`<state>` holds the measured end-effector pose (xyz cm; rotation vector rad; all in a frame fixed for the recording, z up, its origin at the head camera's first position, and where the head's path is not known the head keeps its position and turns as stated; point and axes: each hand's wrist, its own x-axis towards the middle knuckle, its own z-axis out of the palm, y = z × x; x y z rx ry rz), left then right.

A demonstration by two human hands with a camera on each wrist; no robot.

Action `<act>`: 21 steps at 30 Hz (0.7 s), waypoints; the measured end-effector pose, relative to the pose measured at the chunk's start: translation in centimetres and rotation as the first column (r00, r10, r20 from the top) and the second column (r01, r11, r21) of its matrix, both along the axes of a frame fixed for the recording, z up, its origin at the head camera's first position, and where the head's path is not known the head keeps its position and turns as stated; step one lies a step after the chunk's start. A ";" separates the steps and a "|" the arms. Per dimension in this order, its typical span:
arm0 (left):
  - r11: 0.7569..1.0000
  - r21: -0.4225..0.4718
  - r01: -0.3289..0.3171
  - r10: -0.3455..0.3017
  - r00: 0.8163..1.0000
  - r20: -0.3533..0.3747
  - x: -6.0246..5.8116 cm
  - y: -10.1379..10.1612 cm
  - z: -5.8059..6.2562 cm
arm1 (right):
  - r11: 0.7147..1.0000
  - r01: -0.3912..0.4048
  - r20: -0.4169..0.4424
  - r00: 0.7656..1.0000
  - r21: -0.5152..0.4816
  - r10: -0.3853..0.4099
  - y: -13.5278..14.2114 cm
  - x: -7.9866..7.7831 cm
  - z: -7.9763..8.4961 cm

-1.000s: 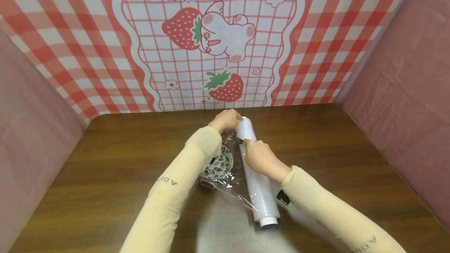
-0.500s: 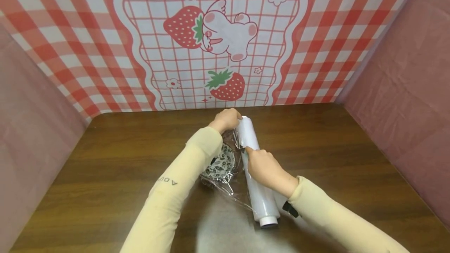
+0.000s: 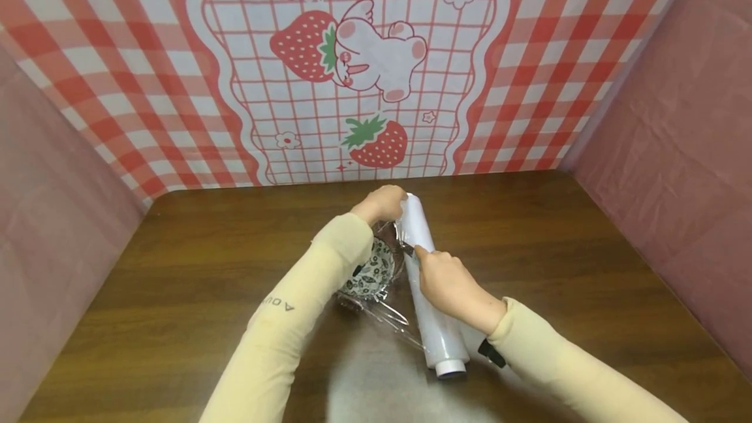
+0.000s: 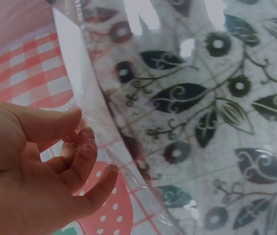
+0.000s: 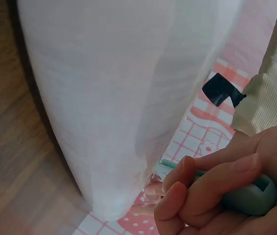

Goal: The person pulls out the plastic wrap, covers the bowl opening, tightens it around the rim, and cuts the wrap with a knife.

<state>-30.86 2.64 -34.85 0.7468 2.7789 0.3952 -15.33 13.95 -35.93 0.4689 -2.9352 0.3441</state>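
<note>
a long white roll of clear plastic film (image 3: 444, 338) lies on the brown wooden tabletop (image 3: 194, 266), right of a round white dish with black leaf patterns (image 3: 376, 274); a transparent sheet (image 3: 378, 316) spans from roll to dish. the left hand (image 3: 383, 203) pinches the sheet by the roll's far end. the right hand (image 3: 451, 284) has its fingers curled round a pale green tool (image 5: 252, 199), its blade hard to make out. cutting seems in hand; next, the sheet likely needs tension while the tool is drawn along the roll.
</note>
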 end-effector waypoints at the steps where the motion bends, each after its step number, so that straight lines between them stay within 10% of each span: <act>1: 1.000 -0.001 -0.010 0.010 1.000 -0.009 0.1 0.0 0.0 | 1.000 -0.002 -0.007 1.000 0.003 0.002 0.0 0.1 0.0; 21: 0.999 -0.007 -0.048 0.048 0.999 0.006 0.3 -0.1 0.0 | 1.000 -0.007 0.021 1.000 -0.021 0.008 0.1 2.9 0.1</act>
